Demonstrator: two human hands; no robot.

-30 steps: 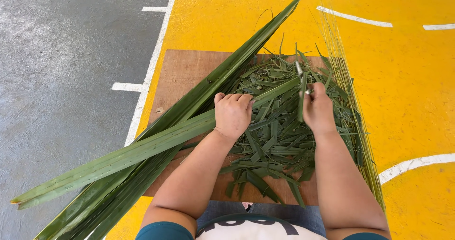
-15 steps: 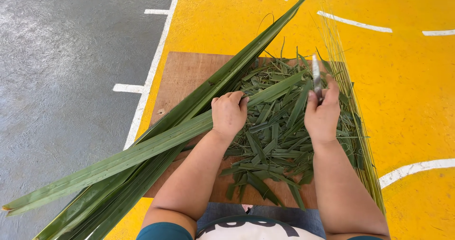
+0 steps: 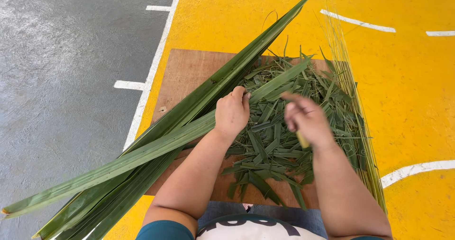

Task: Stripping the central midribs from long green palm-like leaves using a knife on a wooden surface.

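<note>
My left hand point(image 3: 232, 113) grips a long green palm leaf point(image 3: 142, 152) that runs from the lower left across a brown wooden board point(image 3: 185, 72). My right hand point(image 3: 307, 120) is blurred with motion, just right of the left hand and above a heap of cut green leaf strips point(image 3: 284, 140). A pale yellowish handle point(image 3: 302, 139) sticks out below its palm; earlier frames show a small knife in this hand. The blade is hidden now.
More long palm leaves point(image 3: 222, 83) lie stacked diagonally over the board's left side. A bundle of thin pale leaf ribs point(image 3: 353, 102) lies along the board's right edge. The floor is yellow point(image 3: 403, 69) with white lines, and grey point(image 3: 57, 79) to the left.
My right hand has come down and towards me from the far side of the heap, with the knife. My left hand keeps its hold on the long leaf.
</note>
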